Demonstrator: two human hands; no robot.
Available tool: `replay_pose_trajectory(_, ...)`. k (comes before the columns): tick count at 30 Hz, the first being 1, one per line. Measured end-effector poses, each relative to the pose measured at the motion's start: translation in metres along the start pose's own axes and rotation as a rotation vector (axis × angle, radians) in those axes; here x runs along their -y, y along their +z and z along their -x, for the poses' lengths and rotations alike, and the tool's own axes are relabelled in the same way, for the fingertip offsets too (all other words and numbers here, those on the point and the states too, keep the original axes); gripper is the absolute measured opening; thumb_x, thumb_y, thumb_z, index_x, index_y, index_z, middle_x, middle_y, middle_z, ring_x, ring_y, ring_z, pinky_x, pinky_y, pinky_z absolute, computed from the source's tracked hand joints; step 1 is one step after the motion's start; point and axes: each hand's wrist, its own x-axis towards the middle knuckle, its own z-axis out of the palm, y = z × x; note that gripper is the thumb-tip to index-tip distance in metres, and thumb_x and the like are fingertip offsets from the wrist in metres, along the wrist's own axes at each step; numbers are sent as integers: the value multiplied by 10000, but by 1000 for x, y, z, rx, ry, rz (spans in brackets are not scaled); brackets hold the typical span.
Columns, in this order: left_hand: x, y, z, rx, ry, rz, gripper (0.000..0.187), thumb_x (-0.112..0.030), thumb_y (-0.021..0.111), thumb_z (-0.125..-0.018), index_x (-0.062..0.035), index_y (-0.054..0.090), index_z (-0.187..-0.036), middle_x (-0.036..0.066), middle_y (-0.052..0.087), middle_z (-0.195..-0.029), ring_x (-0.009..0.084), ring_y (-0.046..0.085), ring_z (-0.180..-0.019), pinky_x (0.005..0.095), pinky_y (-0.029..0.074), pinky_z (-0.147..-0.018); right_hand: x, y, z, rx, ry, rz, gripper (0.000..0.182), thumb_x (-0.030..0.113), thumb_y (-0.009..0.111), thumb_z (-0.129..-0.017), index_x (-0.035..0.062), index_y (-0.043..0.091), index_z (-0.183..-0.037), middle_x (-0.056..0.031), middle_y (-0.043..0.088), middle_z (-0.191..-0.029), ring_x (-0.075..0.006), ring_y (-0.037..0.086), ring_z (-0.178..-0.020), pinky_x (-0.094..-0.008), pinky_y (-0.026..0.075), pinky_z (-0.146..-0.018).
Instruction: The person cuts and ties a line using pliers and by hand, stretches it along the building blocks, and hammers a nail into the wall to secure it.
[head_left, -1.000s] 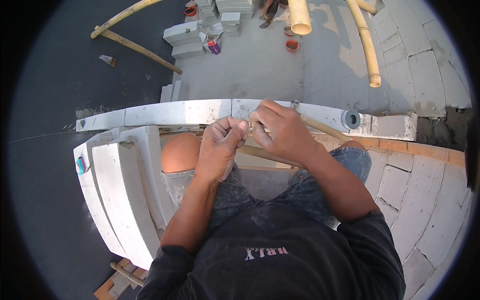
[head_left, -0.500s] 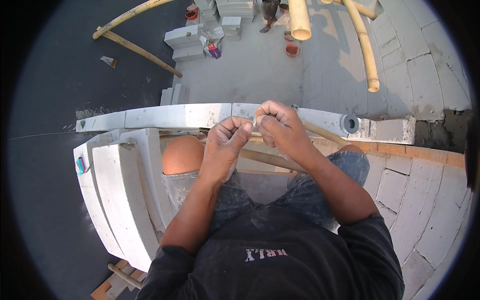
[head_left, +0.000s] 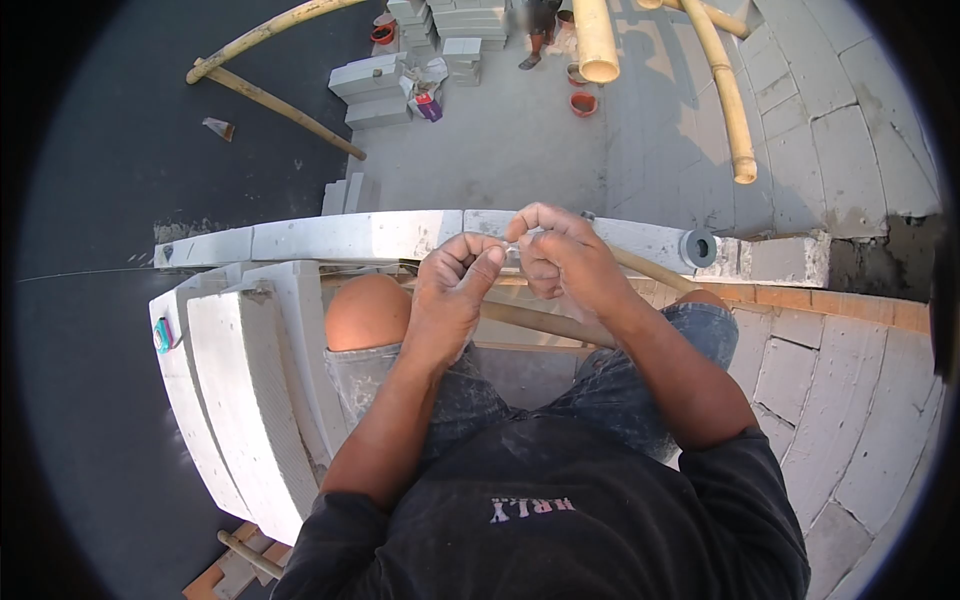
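Right hand (head_left: 580, 270) has raised its index finger; left hand (head_left: 445, 300) also pinches pale strand (head_left: 513, 247), by block wall's (head_left: 410, 233) near edge, likely for fine control.

A small, pale, slender piece (head_left: 513, 248) is pinched between the fingertips of the left hand (head_left: 450, 295) and right hand (head_left: 568, 262), raised in front of the white block wall (head_left: 340, 238); it is mostly hidden, its material and full shape unclear.
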Motion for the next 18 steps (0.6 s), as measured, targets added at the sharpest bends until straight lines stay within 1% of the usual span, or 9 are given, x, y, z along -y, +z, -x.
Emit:
replay_pose_trajectory(4, -1, 0, 1, 10, 5, -11, 159, -185, 698, -1051, -29, 685, -1079, -50, 590, -886, 41, 472, -821, 226, 406, -762, -2, -1, -1, -20, -57, 182, 125, 67, 555, -1007, 38, 634, -1099, 93, 422, -686, -16, 314, -562, -243, 251, -515)
replay_pose_trajectory(6, -2, 0, 1, 10, -18, -34, 166, -197, 702, -1051, -31, 690, -1066, -26, 634, -920, 43, 515, -858, 230, 434, -789, -10, -7, -6, -28, -360, 644, 97, 81, 608, -1001, 42, 652, -1078, 87, 448, -682, -18, 334, -558, -243, 254, -514)
replay_pose_trajectory(7, -2, 0, 2, 11, -21, -33, 166, -197, 702, -1051, -31, 690, -1066, -26, 634, -920, 43, 515, -858, 230, 434, -789, -8, -6, -5, -29, -358, 644, 97, 81, 608, -1001, 42, 652, -1078, 87, 448, -682, -18, 334, -558, -243, 254, -514)
replay_pose_trajectory(9, -1, 0, 2, 14, -53, -91, 177, -205, 706, -1051, -29, 692, -1060, 2, 676, -968, 51, 561, -912, 238, 459, -826, -4, -3, -4, -124, -272, 536, 97, 95, 633, -968, 27, 670, -1025, 70, 490, -661, -11, 410, -600, -248, 317, -511)
replay_pose_trajectory(10, 0, 1, 2, 15, -54, -89, 177, -205, 706, -1051, -29, 692, -1060, 2, 676, -968, 51, 561, -912, 238, 459, -826, -6, -3, -5, -126, -270, 537, 97, 95, 633, -968, 27, 670, -1025, 70, 490, -661, -11, 410, -600, -248, 317, -511)
replay_pose_trajectory(12, 1, 4, -1, -2, 23, -102, 159, -145, 666, -1066, 8, 709, -1066, -6, 685, -942, 45, 566, -860, 234, 471, -781, -10, -1, -5, -113, -148, 156, 82, 114, 636, -1005, 42, 652, -1040, 73, 477, -660, -7, 385, -552, -242, 290, -482)
replay_pose_trajectory(13, 1, 5, -1, -3, 24, -101, 159, -145, 666, -1066, 8, 709, -1066, -6, 685, -942, 45, 566, -860, 234, 471, -781, -11, 1, -5, -112, -147, 157, 82, 114, 636, -1005, 42, 652, -1040, 73, 477, -660, -7, 385, -552, -242, 290, -482)
replay_pose_trajectory(15, 1, 5, -3, -15, 56, -123, 158, -134, 671, -1062, 20, 702, -1076, 5, 694, -957, 51, 581, -869, 236, 479, -791, -12, 3, -4, -85, -68, -52, 86, 161, 627, -1076, 78, 615, -1055, 84, 426, -653, -16, 327, -519, -242, 250, -487)
replay_pose_trajectory(18, 1, 8, -4, -13, 69, -88, 151, -120, 676, -1057, 26, 695, -1093, 20, 708, -974, 58, 600, -887, 237, 493, -811, -9, 5, -4, -89, -7, -72, 109, 188, 646, -1082, 89, 600, -1077, 85, 409, -650, -9, 319, -511, -234, 238, -480)
